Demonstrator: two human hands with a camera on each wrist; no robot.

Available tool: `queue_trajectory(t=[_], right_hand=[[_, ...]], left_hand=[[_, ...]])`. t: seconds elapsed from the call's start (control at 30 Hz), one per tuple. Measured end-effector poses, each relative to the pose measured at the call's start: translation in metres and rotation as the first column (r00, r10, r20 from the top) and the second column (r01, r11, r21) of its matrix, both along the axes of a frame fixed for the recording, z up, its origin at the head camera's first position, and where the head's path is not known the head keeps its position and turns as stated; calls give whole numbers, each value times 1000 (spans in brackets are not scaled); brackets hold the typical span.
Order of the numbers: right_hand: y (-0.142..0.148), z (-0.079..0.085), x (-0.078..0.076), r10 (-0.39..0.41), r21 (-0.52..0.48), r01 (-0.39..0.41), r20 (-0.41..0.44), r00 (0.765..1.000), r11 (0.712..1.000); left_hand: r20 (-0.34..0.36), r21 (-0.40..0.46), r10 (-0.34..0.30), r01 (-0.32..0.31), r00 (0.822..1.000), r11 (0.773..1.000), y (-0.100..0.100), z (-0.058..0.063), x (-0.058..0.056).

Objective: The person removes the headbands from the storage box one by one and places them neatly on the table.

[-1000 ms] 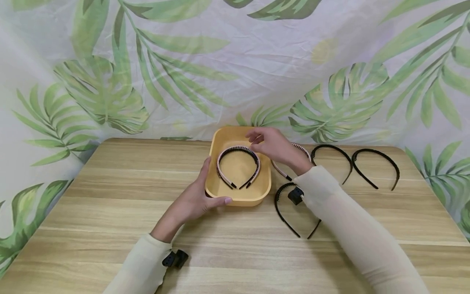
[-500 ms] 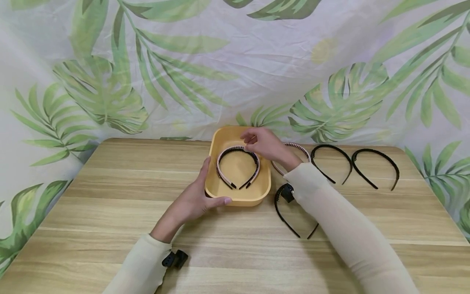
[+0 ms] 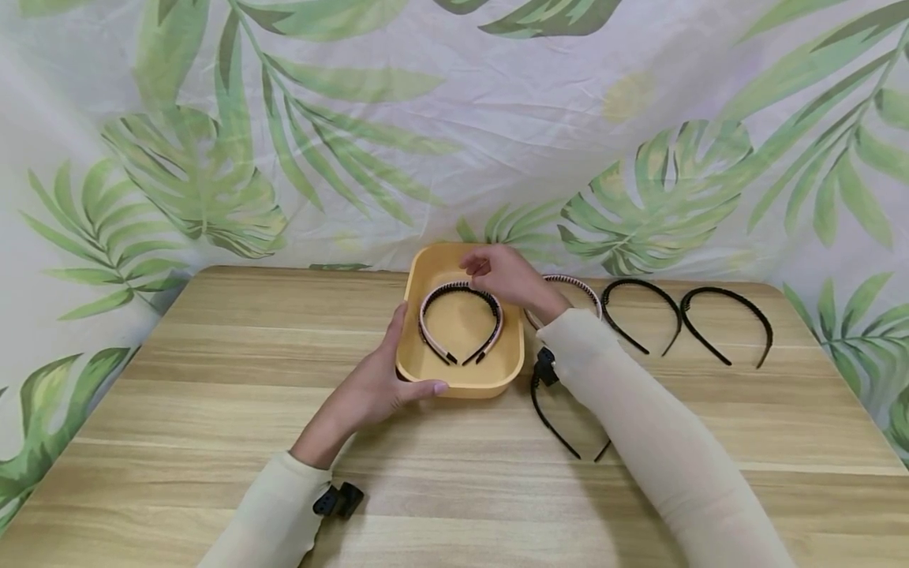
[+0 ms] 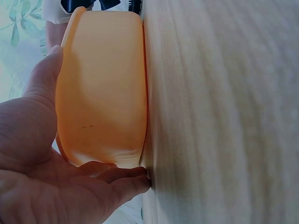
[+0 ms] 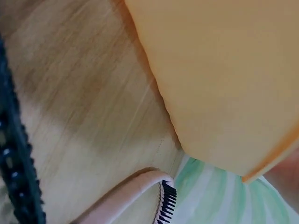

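Fingers of the left hand (image 3: 372, 386) grip the yellow box (image 3: 472, 391); those of the right hand (image 3: 503, 273) bend over the headbands (image 3: 424, 317) inside, any hold unclear. Settling these seems in hand, next calling for withdrawal without snagging them

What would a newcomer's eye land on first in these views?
First, the yellow tray at the middle of the table, its near left corner held by the left grip, with overlapping pink and black headbands inside. Next, the right grip over the tray's far right side; whether it touches those headbands is unclear. Then the big leaf-print backdrop behind, and two black headbands toward the table's right.
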State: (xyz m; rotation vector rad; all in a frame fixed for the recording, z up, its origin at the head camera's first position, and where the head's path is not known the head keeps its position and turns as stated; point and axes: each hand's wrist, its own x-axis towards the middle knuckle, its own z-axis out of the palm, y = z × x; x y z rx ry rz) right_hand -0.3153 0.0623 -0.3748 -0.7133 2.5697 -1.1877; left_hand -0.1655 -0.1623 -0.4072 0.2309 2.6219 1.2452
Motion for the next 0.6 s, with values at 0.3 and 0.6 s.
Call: queue_trajectory(t=[0.3,0.6], right_hand=[[-5,-2,-6,8,67,-6,-36,999,998],[-8,-3,-9,1,101,1,-23,1000,995]], left_hand=[[2,3,-2,2,1000,1000,0,0,1],[9,3,5,-5,1000,1000,0,0,0]])
